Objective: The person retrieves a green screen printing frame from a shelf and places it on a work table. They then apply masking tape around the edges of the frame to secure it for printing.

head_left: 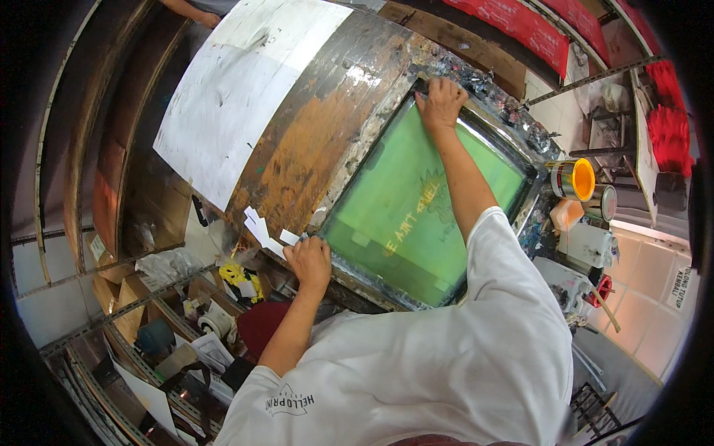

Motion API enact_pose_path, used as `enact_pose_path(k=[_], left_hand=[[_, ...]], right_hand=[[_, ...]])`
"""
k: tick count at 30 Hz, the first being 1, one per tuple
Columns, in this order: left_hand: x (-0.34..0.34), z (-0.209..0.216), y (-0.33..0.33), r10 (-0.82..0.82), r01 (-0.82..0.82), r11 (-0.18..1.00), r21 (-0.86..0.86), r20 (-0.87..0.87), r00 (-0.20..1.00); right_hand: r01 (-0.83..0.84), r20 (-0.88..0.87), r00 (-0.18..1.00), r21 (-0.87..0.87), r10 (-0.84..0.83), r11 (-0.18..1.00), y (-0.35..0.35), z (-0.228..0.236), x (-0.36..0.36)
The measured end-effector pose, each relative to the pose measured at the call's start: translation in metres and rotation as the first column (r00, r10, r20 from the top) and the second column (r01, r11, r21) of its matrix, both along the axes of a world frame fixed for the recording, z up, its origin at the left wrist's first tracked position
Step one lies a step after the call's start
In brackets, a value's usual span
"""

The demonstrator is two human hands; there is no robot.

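Observation:
A screen printing frame (pixel 513 137) with green mesh lies on the worn table in front of me. Its mesh carries lettering and a spiky dark motif. At the frame's near left corner, my left hand (pixel 309 262) is closed with the fingers curled over the edge. My right hand (pixel 442 104) reaches across the mesh and grips the far left corner, fingers bent round the rim. Beside my left fingertips lie small white paper strips (pixel 259 227), partly overlapping. The undersides of both grips are hidden.
Large white sheets (pixel 223 104) cover the table's left part. Paint cans (pixel 573 179) and tubs stand close to the frame's right side. Cluttered shelves (pixel 167 320) are at lower left. Dried ink crusts the table's far edge (pixel 476 78). Another person's hand (pixel 209 20) shows at top left.

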State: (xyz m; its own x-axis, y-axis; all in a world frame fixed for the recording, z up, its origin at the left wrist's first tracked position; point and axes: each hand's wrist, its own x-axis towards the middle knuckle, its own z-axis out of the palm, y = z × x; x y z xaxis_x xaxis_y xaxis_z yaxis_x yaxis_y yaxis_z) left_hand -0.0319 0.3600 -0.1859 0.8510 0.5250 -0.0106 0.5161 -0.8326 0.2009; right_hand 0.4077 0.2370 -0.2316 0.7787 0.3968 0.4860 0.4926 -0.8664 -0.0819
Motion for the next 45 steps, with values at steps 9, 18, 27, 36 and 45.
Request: enact_pose_path(k=[9, 18, 27, 36, 45], left_hand=[[0.002, 0.001, 0.001, -0.010, 0.010, 1.000, 0.025, 0.020, 1.000], [-0.002, -0.002, 0.005, -0.039, 0.039, 0.999, -0.009, 0.001, 0.999], [-0.003, -0.005, 0.005, -0.015, 0.017, 0.998, -0.057, 0.034, 0.999], [-0.006, -0.006, 0.008, -0.048, 0.052, 0.996, -0.065, 0.066, 0.997], [-0.006, -0.006, 0.008, -0.054, 0.059, 0.997, -0.044, 0.101, 0.993]], right_hand=[[0.189, -0.339, 0.929, 0.083, -0.151, 0.978, 0.001, -0.004, 0.034], [0.266, -0.533, 0.830, 0.117, -0.166, 0.957, -0.001, 0.009, 0.047], [0.105, -0.214, 0.975, 0.664, 0.053, 0.740, -0.002, 0.014, 0.016], [0.507, -0.562, 0.779, 0.305, -0.278, 0.806, 0.082, -0.019, -0.001], [0.248, -0.245, 0.962, 0.618, -0.117, 0.746, 0.064, -0.025, -0.013]])
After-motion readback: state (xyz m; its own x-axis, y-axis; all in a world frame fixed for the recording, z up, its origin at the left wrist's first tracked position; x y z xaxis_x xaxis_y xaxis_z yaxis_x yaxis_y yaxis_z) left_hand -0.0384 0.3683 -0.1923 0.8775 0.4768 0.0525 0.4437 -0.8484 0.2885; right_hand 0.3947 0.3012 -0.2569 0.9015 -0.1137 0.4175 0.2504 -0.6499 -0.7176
